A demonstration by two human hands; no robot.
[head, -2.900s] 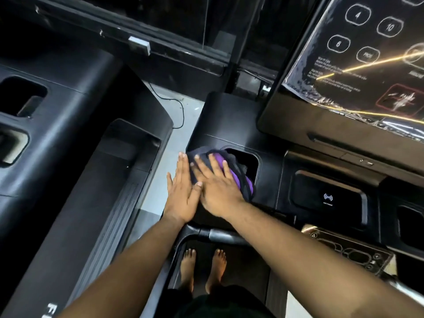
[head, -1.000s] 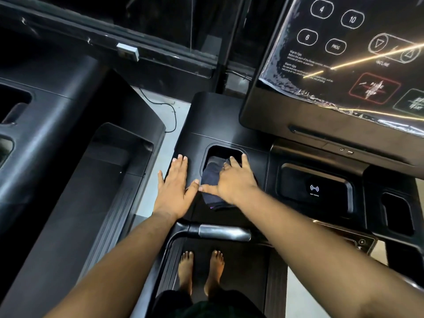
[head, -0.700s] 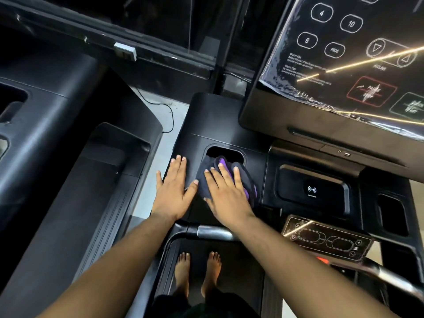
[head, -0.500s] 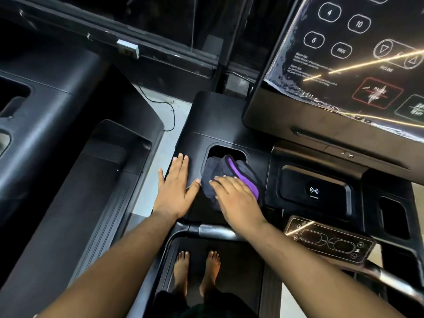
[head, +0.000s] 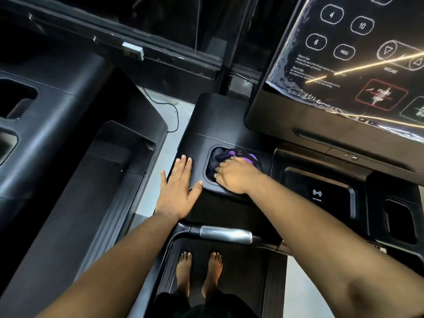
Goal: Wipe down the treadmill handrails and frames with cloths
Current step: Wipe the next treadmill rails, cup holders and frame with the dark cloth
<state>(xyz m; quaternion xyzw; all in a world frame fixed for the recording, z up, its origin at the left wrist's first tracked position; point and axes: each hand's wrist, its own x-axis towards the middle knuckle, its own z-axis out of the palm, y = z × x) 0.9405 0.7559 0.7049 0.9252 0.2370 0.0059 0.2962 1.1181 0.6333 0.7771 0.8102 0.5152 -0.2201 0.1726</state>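
While the wipe runs: the right hand [head: 236, 174] works down inside the cup holder [head: 231, 166] of the treadmill console.
Right hand state: fingers curled down onto the cloth [head: 231, 156], bunching and pressing it into the recess; the fingertips are hidden in the folds.
Cloth place: inside the cup holder, dark with a purple fold showing at the far rim, under and just beyond the right hand.
Cloth lie: crumpled, no clear long axis.
Nearer hand: the right, already on the cloth; the left hand [head: 180, 189] lies just left of the cup holder and apart from the cloth.
Left hand state: fingers straight and spread, palm flat on the console top, seemingly bracing.
Arm pose: both forearms reach forward from the body; the right crosses over the handrail [head: 226, 232], which runs crosswise on the near side of the cup holder.
Likely next: the handrail sits just toward the body from the cup holder, so the cloth would need lifting out and drawing back.
Further out: the touch panel [head: 358, 58] rises to the right beyond the cup holder.
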